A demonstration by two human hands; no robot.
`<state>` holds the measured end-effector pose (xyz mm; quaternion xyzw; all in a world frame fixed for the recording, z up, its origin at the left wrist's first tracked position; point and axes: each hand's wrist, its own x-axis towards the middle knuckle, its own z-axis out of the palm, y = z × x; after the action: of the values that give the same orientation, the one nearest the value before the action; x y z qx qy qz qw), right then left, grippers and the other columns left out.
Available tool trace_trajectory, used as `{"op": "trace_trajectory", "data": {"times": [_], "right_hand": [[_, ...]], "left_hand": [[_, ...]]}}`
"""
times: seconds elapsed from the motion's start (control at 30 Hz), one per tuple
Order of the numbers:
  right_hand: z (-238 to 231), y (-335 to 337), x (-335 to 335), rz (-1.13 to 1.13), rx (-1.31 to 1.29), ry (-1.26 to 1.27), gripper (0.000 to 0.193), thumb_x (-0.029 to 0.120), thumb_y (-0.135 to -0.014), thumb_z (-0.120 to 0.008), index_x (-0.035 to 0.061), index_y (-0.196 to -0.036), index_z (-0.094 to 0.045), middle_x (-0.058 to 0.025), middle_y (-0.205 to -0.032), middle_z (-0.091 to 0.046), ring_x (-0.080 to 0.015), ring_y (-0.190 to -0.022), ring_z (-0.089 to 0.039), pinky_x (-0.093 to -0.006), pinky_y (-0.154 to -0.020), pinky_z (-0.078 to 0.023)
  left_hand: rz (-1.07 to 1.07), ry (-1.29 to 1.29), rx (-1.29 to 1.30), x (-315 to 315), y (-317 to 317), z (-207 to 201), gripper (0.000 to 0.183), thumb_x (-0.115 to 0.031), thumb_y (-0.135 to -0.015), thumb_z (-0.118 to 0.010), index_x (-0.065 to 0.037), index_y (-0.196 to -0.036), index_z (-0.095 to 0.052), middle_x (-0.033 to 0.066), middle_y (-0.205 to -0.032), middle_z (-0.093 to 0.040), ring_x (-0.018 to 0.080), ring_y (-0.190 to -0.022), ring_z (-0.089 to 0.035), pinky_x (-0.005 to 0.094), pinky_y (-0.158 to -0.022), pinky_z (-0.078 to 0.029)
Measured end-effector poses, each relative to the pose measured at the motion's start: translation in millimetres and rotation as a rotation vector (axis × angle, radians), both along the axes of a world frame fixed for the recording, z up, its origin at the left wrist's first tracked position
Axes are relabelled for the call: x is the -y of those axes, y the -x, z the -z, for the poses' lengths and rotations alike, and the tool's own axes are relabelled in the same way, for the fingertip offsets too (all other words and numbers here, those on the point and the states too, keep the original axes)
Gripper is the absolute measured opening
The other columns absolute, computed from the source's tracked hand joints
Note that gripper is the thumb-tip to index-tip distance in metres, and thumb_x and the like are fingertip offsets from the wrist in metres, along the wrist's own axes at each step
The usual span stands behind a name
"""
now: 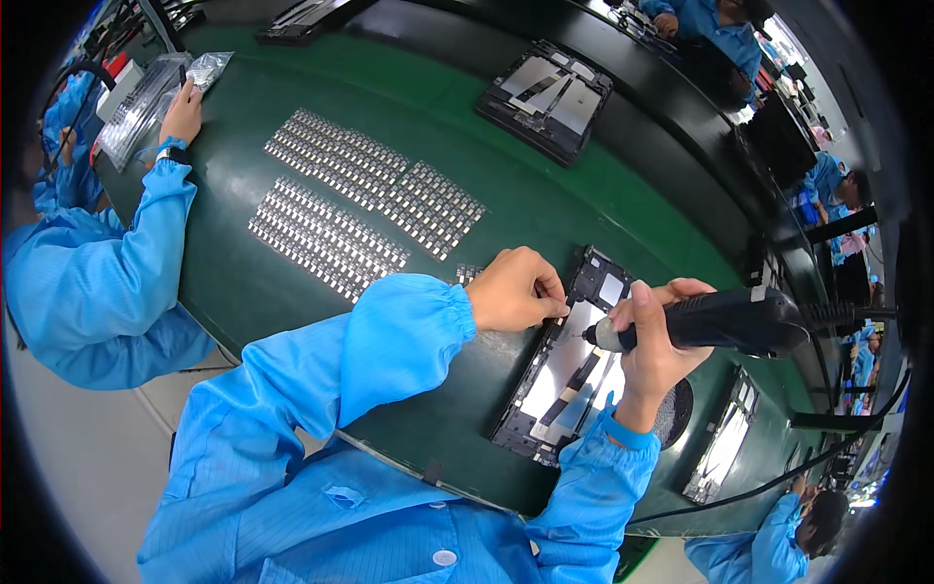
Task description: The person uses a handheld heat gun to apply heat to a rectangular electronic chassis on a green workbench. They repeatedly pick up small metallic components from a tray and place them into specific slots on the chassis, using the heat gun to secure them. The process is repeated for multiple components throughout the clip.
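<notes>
An opened tablet housing [548,389], black-framed with silver inner plates, lies in front of me on the green table. My left hand [518,292] is at its upper left edge, thumb and finger pinched together; whatever is between them is too small to make out. A black electric screwdriver [735,321] is gripped in my right hand [650,341]. It lies nearly level, its tip pointing left over the housing, close to my left fingertips. Whether the tip touches anything cannot be told. My right hand and wrist hide part of the housing.
Sheets of small boards [331,234] lie left of my hands. A round black dish [675,414] sits beside my right wrist. Other tablet housings lie at the right [725,433] and far side [550,97]. A co-worker's arm [146,214] rests at the left, near clear plastic bags [141,117]. A cable [778,477] crosses the right.
</notes>
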<state>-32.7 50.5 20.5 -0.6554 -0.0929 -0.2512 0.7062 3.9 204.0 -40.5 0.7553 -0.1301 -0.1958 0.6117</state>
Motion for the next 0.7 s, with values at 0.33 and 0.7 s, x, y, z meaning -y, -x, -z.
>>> {"op": "trace_trajectory", "data": {"times": [0.33,0.7], "right_hand": [[-8.5,-9.9,-18.3,-0.048,0.006,-0.005,0.032,-0.006,-0.078,-0.065,0.0001,-0.104,-0.047,-0.0083,-0.061,-0.056,-0.0154,-0.047,-0.053,-0.0305,-0.049,-0.048],[-3.4,-14.5,-20.7,-0.072,-0.054,-0.037,0.034,-0.007,-0.076,-0.068,0.0009,-0.100,-0.046,-0.0091,-0.061,-0.058,-0.0142,-0.049,-0.055,-0.0268,-0.050,-0.048]], "left_hand": [[0.033,0.004,-0.183,-2.4,-0.7,-14.5,0.015,-0.010,-0.077,-0.071,0.004,-0.078,-0.066,0.0099,-0.067,-0.065,0.0123,-0.055,-0.062,0.0252,-0.045,-0.050],[0.023,0.022,-0.184,-2.6,-1.3,-13.0,0.013,-0.007,-0.075,-0.069,0.005,-0.077,-0.065,0.0099,-0.066,-0.064,0.0125,-0.055,-0.062,0.0258,-0.044,-0.049]]}}
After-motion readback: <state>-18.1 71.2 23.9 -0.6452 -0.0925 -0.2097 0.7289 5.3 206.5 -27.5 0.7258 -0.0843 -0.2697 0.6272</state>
